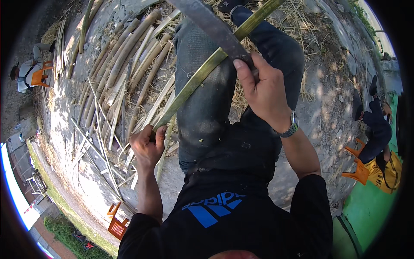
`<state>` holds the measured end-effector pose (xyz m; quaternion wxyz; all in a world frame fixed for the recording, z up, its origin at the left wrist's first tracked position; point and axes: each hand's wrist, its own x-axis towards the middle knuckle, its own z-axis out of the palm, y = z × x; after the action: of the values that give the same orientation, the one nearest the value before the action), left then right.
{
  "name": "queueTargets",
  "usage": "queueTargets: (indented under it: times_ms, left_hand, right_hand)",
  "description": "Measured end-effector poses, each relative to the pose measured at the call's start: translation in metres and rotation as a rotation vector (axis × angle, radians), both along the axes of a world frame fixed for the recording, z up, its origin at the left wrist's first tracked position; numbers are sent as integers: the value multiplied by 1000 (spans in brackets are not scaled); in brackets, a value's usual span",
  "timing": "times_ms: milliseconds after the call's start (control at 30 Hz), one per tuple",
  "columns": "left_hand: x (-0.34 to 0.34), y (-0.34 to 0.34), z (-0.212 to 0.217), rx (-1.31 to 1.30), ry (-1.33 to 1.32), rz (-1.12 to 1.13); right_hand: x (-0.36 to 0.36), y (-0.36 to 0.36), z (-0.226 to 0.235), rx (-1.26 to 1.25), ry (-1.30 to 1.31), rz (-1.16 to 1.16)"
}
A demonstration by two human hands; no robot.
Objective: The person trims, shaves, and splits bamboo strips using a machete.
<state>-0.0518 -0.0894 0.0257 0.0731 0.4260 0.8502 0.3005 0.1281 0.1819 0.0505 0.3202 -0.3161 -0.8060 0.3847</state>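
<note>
One blade (211, 28) in right hand (268, 91) | tip out-of-frame | partly hides green strip (192, 86)

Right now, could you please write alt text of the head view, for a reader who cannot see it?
A right hand holds a broad dark blade across a long green strip, gripped by the left hand. Long poles and pale strips lie on the ground, mostly to the left.

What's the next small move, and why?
Probably a short, controlled knife stroke along the bamboo strip: the right hand grips the long-bladed knife, its blade crosses over the strip, and the left hand holds the strip on the near side. Whether the edge bites isn't clear.
</note>
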Motion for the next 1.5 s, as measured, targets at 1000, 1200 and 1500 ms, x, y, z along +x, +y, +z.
queueTargets:
  times_ms: [1000, 1200, 1500]
  left_hand:
    - [-20, -60, -22, 15, 213, 11]
    - [-40, -115, -30, -7, 343, 4]
    - [-26, -57, -7, 49, 80, 55]
  right_hand:
    - [18, 32, 16, 328, -59, -112]
    - [49, 107, 19, 379, -99, -459]
    - [52, 53, 12, 241, -101, -292]
